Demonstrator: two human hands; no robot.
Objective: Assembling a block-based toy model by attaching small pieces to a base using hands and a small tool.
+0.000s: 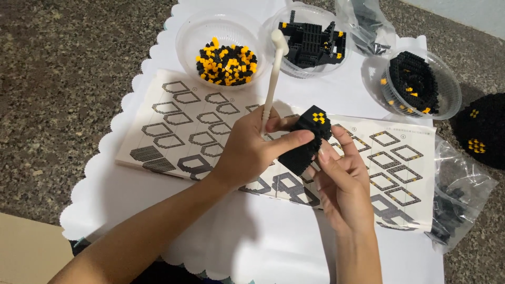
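Both hands meet at the middle of the frame around a black block model (pixel 304 141), a small brick-built lump with a yellow patch on its upper face. The left hand (pixel 252 150) has its thumb pressed along the model's side and also pinches a white tool (pixel 272 79), a slim stick that rises toward the top of the frame. The right hand (pixel 344 184) cups the model from the lower right, its fingers (pixel 336 138) curled narrow against the bricks. By the look of it, this is the pressing or seating stage of a build: a piece is being fitted onto the model. The next move seems to call for a firm, square push while the right hand braces, so nothing pops loose.

Under the hands lies an open instruction sheet (pixel 179 126) with layer diagrams, on a white scalloped mat (pixel 121 184) over a speckled stone bench (pixel 68 79).

Containers sit along the top:
- Left bowl (pixel 185 37), clear plastic: loose black and yellow bricks.
- Middle bowl (pixel 273 26): a partly built black section with some yellow.
- Right bowl (pixel 452 92): a rounded black assembly with yellow spots.
- A clear bag (pixel 368 26) at top, and another bag (pixel 463 200) at lower right, hold dark bricks.

A further black dome (pixel 484 131) rests at the right edge.
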